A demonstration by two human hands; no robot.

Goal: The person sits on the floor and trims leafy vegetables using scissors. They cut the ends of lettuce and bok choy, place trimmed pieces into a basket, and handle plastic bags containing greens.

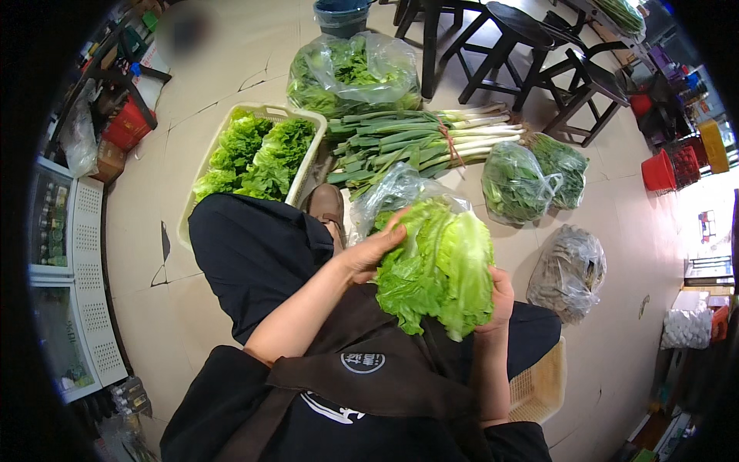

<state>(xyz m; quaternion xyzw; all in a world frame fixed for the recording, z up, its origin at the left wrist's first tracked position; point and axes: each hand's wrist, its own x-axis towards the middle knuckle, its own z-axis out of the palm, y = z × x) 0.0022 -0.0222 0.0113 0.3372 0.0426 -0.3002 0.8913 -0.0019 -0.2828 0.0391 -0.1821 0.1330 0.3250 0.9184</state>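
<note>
Above my lap I hold a head of leafy green lettuce (pixel 436 265) between both hands. My left hand (pixel 372 251) grips its left side, with the thumb over the leaves. At its lower right edge, my right hand (pixel 497 300) is closed on it, the fingers partly hidden by leaves. Just beyond the lettuce lies an open clear plastic bag (pixel 392 187) with some greens inside. To the left, a cream plastic basket (pixel 314 153) holds several lettuce heads (pixel 260 156). A bundle of leeks or large green onions (pixel 415 141), bound with a red tie, lies ahead on the floor.
A large bag of greens (pixel 355 75) stands beyond the bundle, near a grey bucket (pixel 340 20). Bagged leafy greens (pixel 517 182) and another plastic bag (pixel 568 274) lie to the right. A cream basket (pixel 540 381) is beside my right leg. Dark wooden stools (pixel 502 49) stand ahead.
</note>
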